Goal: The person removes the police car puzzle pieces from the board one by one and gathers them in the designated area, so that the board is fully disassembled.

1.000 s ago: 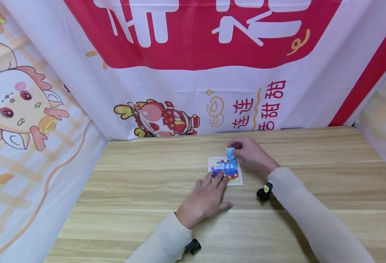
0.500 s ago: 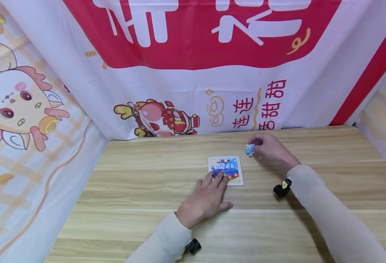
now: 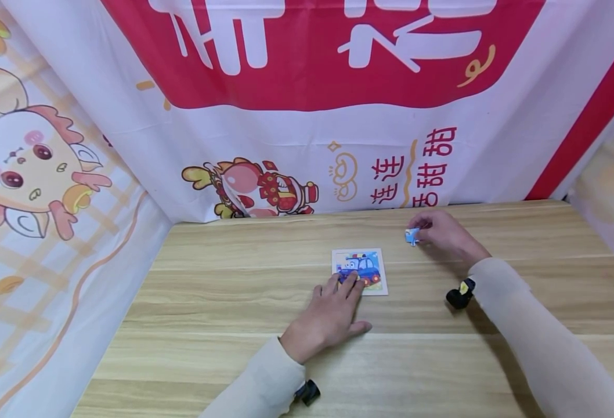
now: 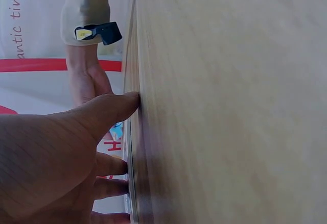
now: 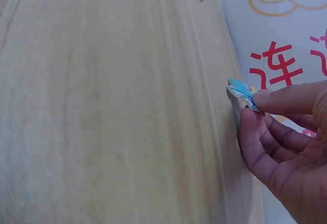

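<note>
On the table lies a small white-framed jigsaw puzzle [image 3: 361, 262] with a blue cartoon police car on it. My left hand [image 3: 328, 319] rests with spread fingertips on the puzzle's lower left part and covers some of the picture. To the right of the frame and farther back, my right hand [image 3: 445, 232] pinches a light blue puzzle piece [image 3: 411, 235] between thumb and fingers. In the right wrist view the puzzle piece [image 5: 242, 92] shows edge-on at the fingertips, near the table surface; whether it touches the table I cannot tell.
The wood-grain table [image 3: 223, 302] ends at a printed cloth [image 3: 307, 133] hanging along its back edge. Another patterned cloth [image 3: 40, 203] hangs at the left side. Both wrists carry a small black camera [image 3: 460, 295].
My right hand has moved to the right, away from the puzzle frame, with the puzzle piece in its pinch. The left hand has stayed on the puzzle.
</note>
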`<state>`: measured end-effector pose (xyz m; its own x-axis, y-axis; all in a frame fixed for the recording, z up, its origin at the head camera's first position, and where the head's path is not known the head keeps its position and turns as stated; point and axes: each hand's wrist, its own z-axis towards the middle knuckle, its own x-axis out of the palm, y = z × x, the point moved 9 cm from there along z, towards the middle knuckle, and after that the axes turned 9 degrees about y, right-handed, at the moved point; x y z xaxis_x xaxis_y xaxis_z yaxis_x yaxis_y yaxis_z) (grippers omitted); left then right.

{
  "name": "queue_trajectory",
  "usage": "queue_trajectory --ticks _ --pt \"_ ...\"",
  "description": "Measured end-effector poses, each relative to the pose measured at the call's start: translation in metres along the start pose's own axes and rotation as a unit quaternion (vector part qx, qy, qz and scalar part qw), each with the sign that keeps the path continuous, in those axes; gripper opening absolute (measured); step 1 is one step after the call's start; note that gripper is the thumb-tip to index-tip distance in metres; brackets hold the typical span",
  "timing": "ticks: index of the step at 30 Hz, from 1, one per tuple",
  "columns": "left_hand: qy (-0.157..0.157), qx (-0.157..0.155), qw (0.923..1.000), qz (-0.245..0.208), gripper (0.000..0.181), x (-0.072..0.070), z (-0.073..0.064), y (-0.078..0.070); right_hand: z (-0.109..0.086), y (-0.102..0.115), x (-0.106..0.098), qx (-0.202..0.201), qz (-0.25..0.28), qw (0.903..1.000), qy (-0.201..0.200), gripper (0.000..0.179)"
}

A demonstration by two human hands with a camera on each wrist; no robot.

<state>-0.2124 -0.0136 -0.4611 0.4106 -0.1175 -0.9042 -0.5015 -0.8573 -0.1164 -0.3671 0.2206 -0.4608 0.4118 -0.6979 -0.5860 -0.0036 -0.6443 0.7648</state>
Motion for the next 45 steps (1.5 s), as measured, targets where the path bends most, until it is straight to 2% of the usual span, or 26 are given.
queue_trajectory --ticks 17,45 --pt "0.001 0.002 1.0000 -0.007 0.085 0.0003 -0.0006 -0.0001 0.0022 0.0005 0.0048 -0.017 -0.041 0.9989 -0.012 0.027" --pt "0.003 0.002 1.0000 -0.001 0.084 -0.0026 -0.0033 -0.0019 0.0027 0.0034 0.0077 -0.039 -0.060 0.9972 -0.023 0.027"
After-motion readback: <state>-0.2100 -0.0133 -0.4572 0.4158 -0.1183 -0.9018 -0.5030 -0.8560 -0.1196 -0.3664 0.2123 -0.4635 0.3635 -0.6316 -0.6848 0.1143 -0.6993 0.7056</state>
